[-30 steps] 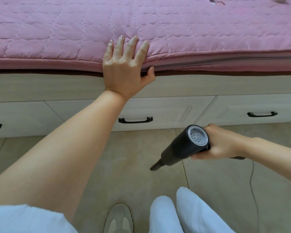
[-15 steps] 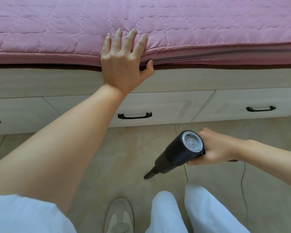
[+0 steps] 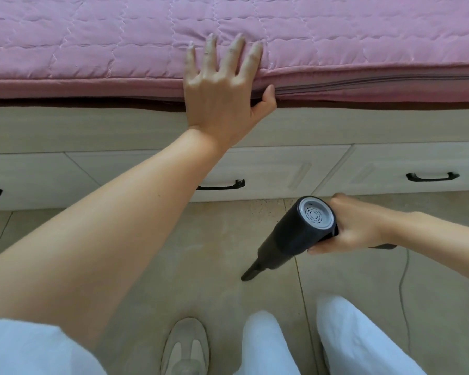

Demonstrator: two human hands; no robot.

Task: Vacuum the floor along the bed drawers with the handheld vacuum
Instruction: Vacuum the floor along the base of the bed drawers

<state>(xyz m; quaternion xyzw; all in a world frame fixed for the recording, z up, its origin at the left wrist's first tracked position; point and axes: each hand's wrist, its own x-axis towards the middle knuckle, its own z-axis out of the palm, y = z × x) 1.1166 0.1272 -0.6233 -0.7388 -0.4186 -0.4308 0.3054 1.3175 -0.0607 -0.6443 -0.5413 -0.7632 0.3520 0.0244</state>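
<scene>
Head view: handheld vacuum [image 3: 295,234] in right hand [image 3: 355,226], drawers [image 3: 268,171] closed.

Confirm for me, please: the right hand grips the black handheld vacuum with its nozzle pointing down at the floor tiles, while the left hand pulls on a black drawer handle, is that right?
Not quite. In the head view the left hand rests open on the edge of the pink mattress, well above the drawer handle. The rest holds: the right hand grips the handheld vacuum, nozzle down toward the floor tiles.

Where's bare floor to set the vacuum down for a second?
Bare tile lies left of the vacuum nozzle, between the drawers and the shoe. Another patch lies right, past the thin cord. It is crowded by the white trouser legs.
</scene>
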